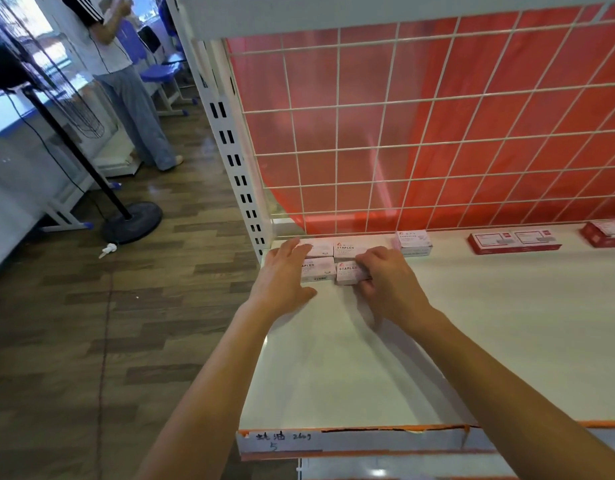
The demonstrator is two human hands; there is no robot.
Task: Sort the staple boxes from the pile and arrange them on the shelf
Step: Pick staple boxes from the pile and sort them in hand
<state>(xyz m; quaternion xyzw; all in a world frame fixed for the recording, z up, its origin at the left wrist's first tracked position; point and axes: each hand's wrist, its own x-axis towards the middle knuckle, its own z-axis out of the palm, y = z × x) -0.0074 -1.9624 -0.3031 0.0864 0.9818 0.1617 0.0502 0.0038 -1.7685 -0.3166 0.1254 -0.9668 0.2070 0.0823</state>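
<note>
Both bare forearms are stretching up from the bottom edge across the white metal shelf (pixel 368 358). They are passing over its front lip, where a white paper label strip (pixel 282 441) is carrying handwritten black characters.

Far to the left, a black pedestal fan stand (pixel 131 220) is standing on the wood-pattern floor (pixel 74 306). Behind it, a person in pale wide trousers (pixel 139 109) is standing near blue plastic chairs (pixel 160 72).

At the shelf's back left corner, a two-by-two block of pale pink cardboard staple boxes (pixel 325 266) is sitting against the white wire grid back panel (pixel 337 150). A red translucent sheet (pixel 472 98) is hanging behind that panel.

The left hand (pixel 282 271) is lying flat along the block's left side, fingers straight and slightly spread, gripping nothing. Its fingertips are touching the back left box, and its thumb is resting on the shelf just in front of the front left one.

The right hand (pixel 385 278) is curling its fingers over the top of the front right box (pixel 347 271), printed STAPLES. Its thumb is tucking in at the near right corner, so it is gripping that box while it is sitting on the shelf touching its neighbours.

Just right of the block, a small stack of the same pink boxes (pixel 413 242) is standing by the grid. Well apart further right, a flat red and white box (pixel 514 241) is lying on the shelf, and another red box (pixel 606 232) is showing at the right edge.
</note>
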